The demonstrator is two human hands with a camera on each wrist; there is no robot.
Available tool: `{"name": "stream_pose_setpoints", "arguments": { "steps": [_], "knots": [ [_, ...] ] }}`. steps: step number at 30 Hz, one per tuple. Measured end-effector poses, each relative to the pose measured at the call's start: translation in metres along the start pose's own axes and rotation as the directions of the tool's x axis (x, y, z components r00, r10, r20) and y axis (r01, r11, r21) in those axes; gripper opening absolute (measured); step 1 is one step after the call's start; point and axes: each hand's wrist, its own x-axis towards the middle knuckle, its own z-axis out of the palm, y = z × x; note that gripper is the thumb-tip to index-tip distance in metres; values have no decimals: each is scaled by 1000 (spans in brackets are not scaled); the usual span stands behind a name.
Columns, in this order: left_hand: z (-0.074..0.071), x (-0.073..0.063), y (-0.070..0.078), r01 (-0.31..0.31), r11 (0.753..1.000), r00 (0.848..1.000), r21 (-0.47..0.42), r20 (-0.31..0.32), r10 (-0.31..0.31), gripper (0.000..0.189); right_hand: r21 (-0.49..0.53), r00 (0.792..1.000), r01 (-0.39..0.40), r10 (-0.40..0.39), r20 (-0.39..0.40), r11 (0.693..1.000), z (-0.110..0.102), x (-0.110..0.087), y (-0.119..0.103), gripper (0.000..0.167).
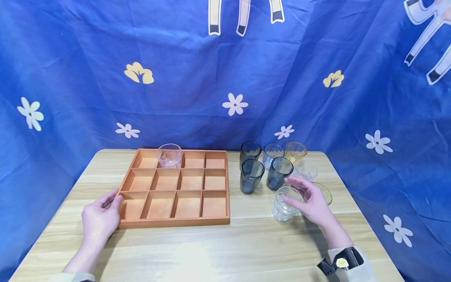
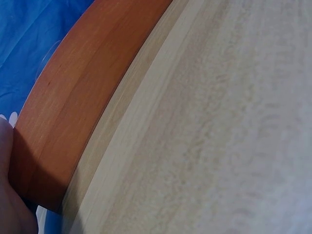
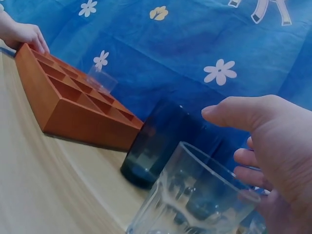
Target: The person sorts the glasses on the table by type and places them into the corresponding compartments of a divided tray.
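Note:
My left hand (image 1: 101, 215) holds the left edge of a wooden compartment tray (image 1: 172, 223) near its front corner. A clear pinkish glass (image 1: 169, 158) stands in a back-row compartment, second from the left. On the right, my right hand (image 1: 310, 201) is spread around a clear glass tumbler (image 1: 280, 209) on the table. In the right wrist view its thumb stretches above the tumbler's rim (image 3: 219, 168), apart from the glass, and the other fingers lie on the far side. Behind the tumbler stands a dark grey-blue glass (image 1: 278, 176).
Two more dark glasses, one at the front (image 1: 250, 180) and one behind (image 1: 248, 150), stand between tray and tumbler. Near them are a light blue glass (image 1: 271, 154), a yellow glass (image 1: 296, 150), a clear glass (image 1: 310, 172) and a green-rimmed glass (image 1: 327, 194). A blue curtain (image 1: 197, 78) hangs behind the table.

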Motion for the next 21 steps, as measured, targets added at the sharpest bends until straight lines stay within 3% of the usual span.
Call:
{"name": "stream_pose_setpoints", "arguments": {
  "steps": [12,21],
  "knots": [
    [0,2,-3,20,1000,1000,12,7,-20,36,56,1000,-12,10,20,998,1,-14,15,75],
    [1,3,-3,19,1000,1000,1,11,-19,35,49,997,-84,83,3,995,5,-22,23,90]
  ]
}}
